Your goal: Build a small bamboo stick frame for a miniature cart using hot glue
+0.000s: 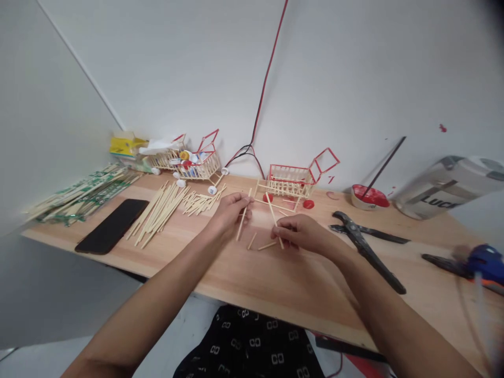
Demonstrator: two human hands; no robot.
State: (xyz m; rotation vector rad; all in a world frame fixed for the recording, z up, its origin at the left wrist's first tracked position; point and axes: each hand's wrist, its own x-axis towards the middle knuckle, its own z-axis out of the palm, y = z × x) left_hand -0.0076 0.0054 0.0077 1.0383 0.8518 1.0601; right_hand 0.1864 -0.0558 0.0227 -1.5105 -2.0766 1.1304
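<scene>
My left hand (233,211) pinches a thin pale wooden stick (241,227) near its upper part. Closed round the lower part of another wooden stick (271,209) is my right hand (296,231); this stick leans up and to the left. Two short stick pieces, one of them a cut stick (266,245), lie on the table between my hands. Just behind them stands a small cart made of sticks (289,181), with red-painted edges, a red handle frame and red round wheels. Some fingertips are hidden behind the sticks and hands.
Long sticks (159,212) and short sticks (200,202) lie in piles left, near a black phone (112,226) and green-wrapped packs (84,194). Behind is a white-wheeled cart (200,169) filled with bottle caps. Right are pliers (366,247), a red-paint bowl (370,198), a glue gun (482,262) and a tipped container (449,184).
</scene>
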